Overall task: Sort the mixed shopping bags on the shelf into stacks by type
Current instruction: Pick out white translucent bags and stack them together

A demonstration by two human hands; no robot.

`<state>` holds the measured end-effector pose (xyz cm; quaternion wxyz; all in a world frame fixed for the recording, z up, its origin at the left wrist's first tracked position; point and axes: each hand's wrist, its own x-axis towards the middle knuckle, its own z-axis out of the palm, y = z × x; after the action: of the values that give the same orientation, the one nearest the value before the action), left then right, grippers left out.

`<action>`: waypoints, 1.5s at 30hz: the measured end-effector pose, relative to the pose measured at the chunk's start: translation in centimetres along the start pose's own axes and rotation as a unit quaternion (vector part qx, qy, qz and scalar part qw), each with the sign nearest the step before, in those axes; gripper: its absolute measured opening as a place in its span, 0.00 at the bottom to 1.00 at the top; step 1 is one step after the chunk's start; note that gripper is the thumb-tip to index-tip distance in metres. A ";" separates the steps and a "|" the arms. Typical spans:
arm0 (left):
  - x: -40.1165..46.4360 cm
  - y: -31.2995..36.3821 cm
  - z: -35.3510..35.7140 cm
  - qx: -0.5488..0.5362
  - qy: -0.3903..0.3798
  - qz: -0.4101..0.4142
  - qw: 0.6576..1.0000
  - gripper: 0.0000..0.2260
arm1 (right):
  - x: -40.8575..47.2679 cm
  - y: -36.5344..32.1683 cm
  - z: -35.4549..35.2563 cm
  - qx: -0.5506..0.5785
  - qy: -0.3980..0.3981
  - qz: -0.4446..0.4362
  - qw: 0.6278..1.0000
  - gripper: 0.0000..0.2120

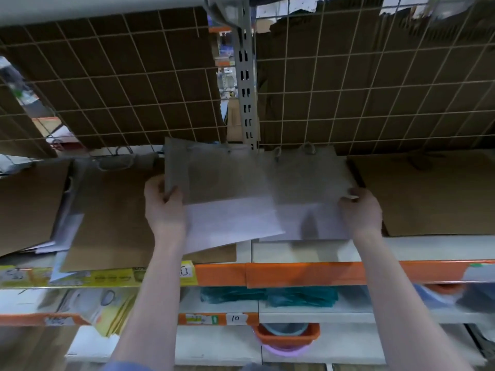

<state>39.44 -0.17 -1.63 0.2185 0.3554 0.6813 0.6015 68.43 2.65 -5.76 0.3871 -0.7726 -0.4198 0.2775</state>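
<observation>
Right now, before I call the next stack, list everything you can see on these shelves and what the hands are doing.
Grey-and-white bags: two, grey with white lower part, shelf middle, one in each hand, overlapping, blurred.
Brown bag: one large, brown paper, left of the middle, lying flat.
Brown bag stack: count unclear, brown, right end of the shelf.
Wire grid: cream, behind the shelf, brown cardboard behind it.
Shelf edge strip: orange, front of the shelf.
Teal bags: count unclear, shelf below.
Orange bowl: one, lowest shelf, holds something blurred.
Left hand: grips the left grey-and-white bag's edge.
Right hand: pinches the right bag's corner.
</observation>
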 end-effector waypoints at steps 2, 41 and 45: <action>0.2 -0.1 0.6 -0.002 -0.009 0.001 1.000 0.15 | 0.0 0.3 0.6 -0.027 0.002 -0.007 1.000 0.18; -4.7 -2.9 14.0 0.242 -0.253 0.036 0.936 0.20 | 0.2 1.7 -2.4 -0.142 -0.050 -0.045 0.988 0.24; -4.5 -2.9 14.1 0.208 -0.254 0.070 0.942 0.22 | 0.6 1.7 -2.2 -0.130 -0.036 -0.053 0.989 0.23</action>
<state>52.00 5.78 -7.59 0.2625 0.5807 0.6863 0.3505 71.13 1.76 -6.03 0.2826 -0.7824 -0.5062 0.2272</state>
